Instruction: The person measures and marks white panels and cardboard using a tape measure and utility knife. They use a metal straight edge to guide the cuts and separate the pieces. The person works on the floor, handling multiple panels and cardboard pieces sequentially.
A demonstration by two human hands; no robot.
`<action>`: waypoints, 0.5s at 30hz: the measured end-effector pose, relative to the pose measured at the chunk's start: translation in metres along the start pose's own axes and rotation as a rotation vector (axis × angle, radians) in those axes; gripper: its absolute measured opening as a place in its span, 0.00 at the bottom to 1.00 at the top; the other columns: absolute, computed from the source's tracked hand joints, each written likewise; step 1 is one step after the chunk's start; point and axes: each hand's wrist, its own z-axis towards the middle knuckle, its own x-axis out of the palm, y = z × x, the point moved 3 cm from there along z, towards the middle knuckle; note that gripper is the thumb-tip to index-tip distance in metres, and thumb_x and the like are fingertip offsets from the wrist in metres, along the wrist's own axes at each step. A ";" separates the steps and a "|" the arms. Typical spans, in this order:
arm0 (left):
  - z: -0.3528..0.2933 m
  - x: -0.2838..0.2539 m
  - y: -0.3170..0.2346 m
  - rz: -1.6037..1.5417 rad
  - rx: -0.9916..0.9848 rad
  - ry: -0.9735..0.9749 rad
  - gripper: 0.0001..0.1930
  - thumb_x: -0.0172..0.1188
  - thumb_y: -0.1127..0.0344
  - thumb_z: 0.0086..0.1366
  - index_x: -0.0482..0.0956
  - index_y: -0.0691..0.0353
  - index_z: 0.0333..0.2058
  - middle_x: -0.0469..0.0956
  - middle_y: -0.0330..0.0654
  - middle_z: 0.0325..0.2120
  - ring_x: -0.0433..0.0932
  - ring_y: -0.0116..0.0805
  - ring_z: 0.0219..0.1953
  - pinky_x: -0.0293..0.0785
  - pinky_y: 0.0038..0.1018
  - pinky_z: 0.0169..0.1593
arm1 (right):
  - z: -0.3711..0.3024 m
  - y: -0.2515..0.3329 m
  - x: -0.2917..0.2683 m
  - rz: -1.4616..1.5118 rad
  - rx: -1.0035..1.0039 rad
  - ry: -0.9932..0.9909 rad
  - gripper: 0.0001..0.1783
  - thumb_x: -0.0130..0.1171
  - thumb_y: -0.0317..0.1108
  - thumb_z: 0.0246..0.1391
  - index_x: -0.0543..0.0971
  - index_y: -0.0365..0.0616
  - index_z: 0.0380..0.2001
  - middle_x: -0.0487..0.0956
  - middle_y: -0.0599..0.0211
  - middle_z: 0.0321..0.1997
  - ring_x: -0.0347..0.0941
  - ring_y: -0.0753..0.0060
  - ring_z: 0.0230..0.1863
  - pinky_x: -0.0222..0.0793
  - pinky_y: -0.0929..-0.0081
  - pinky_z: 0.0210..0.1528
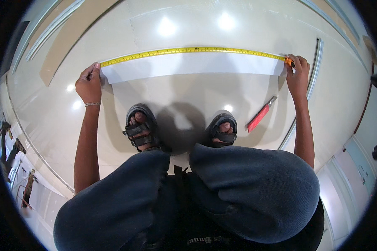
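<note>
A yellow tape measure is stretched along the far edge of a long white strip that lies on the floor. My left hand pinches the tape's free end at the strip's left end. At the other end my right hand is closed round the orange and black tape case, mostly hidden by the fingers. A red utility knife lies on the floor, nearer to me than my right hand, its grey tip pointing away and to the right.
My sandalled feet stand on the glossy pale floor, just on the near side of the strip. A metal channel runs along the right. Brown board and more metal profiles lie at the far left.
</note>
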 end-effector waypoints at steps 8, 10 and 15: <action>0.005 -0.004 -0.002 0.045 0.007 0.069 0.16 0.73 0.55 0.72 0.93 0.62 0.47 0.88 0.36 0.29 0.78 0.20 0.28 0.75 0.22 0.34 | -0.009 -0.003 -0.003 0.082 0.016 0.002 0.21 0.68 0.21 0.60 0.86 0.50 0.55 0.82 0.58 0.59 0.74 0.50 0.61 0.77 0.58 0.64; 0.005 -0.004 -0.001 0.008 -0.036 0.075 0.15 0.73 0.55 0.71 0.93 0.61 0.47 0.88 0.37 0.29 0.78 0.20 0.28 0.76 0.22 0.35 | -0.011 -0.002 -0.002 0.067 0.007 -0.018 0.21 0.69 0.21 0.60 0.86 0.50 0.56 0.82 0.58 0.59 0.75 0.50 0.61 0.76 0.58 0.65; 0.006 -0.002 0.001 -0.038 -0.060 0.059 0.15 0.74 0.56 0.71 0.93 0.63 0.46 0.89 0.37 0.31 0.80 0.20 0.30 0.77 0.22 0.37 | -0.007 -0.003 0.002 0.030 0.005 -0.049 0.22 0.69 0.22 0.59 0.87 0.52 0.56 0.82 0.59 0.60 0.75 0.51 0.61 0.76 0.57 0.64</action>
